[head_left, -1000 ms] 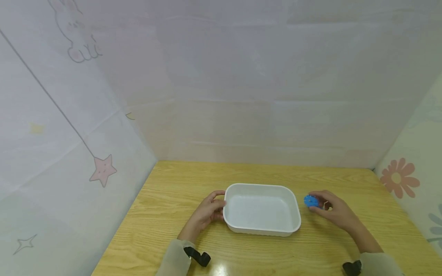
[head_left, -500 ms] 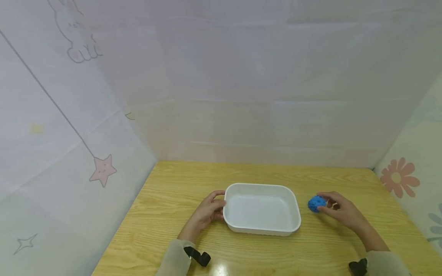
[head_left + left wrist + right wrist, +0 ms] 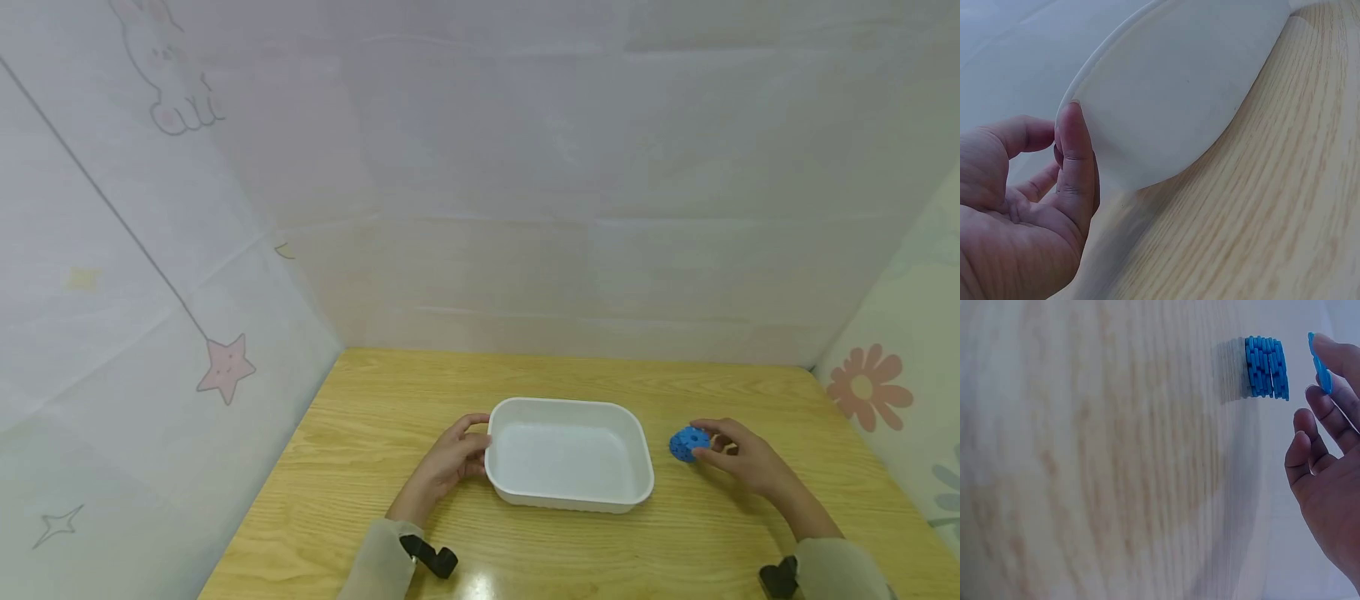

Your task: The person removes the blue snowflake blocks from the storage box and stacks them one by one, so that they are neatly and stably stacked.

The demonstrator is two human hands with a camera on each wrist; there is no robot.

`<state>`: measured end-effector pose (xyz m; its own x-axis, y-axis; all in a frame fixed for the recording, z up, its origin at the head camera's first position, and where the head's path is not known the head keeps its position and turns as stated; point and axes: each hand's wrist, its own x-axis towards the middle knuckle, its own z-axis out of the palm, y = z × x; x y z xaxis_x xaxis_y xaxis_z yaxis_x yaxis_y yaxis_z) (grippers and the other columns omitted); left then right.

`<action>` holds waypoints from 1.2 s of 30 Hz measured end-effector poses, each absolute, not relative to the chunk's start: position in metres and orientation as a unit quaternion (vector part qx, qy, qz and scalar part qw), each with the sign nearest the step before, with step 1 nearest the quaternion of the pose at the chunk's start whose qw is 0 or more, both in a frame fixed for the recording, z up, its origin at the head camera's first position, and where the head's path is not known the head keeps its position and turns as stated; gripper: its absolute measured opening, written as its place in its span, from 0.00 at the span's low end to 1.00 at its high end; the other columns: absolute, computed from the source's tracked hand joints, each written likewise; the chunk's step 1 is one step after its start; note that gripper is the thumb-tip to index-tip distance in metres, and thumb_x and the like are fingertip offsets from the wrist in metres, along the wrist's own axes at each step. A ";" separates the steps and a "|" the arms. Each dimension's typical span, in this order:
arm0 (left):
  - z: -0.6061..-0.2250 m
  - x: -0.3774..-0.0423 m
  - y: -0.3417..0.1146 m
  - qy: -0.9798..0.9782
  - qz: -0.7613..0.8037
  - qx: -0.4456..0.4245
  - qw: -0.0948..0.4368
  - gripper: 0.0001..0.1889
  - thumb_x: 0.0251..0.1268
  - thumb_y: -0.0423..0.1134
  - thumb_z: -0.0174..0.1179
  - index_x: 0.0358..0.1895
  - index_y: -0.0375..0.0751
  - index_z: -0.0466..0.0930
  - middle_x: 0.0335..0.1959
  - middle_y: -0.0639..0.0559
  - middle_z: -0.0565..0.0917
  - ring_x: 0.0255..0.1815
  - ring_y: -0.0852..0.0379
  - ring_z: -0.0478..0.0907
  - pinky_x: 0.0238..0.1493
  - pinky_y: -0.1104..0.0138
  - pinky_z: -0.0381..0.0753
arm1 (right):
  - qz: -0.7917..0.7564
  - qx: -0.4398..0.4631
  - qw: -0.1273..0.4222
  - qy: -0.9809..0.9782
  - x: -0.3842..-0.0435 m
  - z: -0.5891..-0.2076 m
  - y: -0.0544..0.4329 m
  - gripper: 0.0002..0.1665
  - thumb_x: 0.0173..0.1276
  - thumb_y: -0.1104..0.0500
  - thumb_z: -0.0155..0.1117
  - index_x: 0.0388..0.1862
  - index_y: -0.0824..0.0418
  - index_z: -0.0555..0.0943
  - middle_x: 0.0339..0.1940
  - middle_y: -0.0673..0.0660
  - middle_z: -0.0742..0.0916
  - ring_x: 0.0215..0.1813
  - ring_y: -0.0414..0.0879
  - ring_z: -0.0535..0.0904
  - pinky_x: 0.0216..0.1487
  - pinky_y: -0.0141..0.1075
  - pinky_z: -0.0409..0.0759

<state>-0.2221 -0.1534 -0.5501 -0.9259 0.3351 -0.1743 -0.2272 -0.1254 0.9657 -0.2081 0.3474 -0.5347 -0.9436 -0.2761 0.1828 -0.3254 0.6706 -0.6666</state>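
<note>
At the left end of a white rectangular tray is my left hand. In the left wrist view its thumb and fingers pinch the tray's edge. To the right of the tray my right hand holds a thin blue plastic disc between thumb and fingertip. A short stack of similar notched blue discs stands on the table, slightly apart from the held disc. From the head view, the held disc and the stack overlap.
The wood-grain table carries the tray and stack. A pale printed cloth hangs behind and along both sides. Each wrist wears a black camera mount over a light sleeve.
My right hand has shifted a little to the right, away from the tray, with the blue disc. The disc has turned. My left hand and the tray have stayed put.
</note>
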 end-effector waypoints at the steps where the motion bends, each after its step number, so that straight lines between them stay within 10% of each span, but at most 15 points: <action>1: -0.550 -0.222 -0.153 0.634 0.749 0.042 0.188 0.25 0.73 0.33 0.57 0.71 0.38 0.66 0.36 0.46 0.87 0.27 0.59 0.82 0.27 0.68 0.84 | 0.369 0.163 0.031 -0.915 -0.209 -0.535 0.347 0.29 0.71 0.55 0.68 0.67 0.64 0.76 0.51 0.57 0.80 0.41 0.36 0.73 0.40 0.30 0.76; 36: -0.547 -0.221 -0.153 0.633 0.748 0.046 0.196 0.27 0.72 0.32 0.58 0.72 0.35 0.63 0.34 0.49 0.87 0.28 0.60 0.81 0.28 0.69 0.83 | 0.368 0.138 -0.010 -0.920 -0.218 -0.544 0.347 0.29 0.72 0.54 0.67 0.67 0.66 0.76 0.55 0.62 0.78 0.49 0.47 0.73 0.44 0.32 0.77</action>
<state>-0.2208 -0.1533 -0.5469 -0.9193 0.3505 -0.1792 -0.2344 -0.1218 0.9645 -0.2184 0.3471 -0.5443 -0.9620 -0.2600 0.0834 -0.2458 0.6915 -0.6792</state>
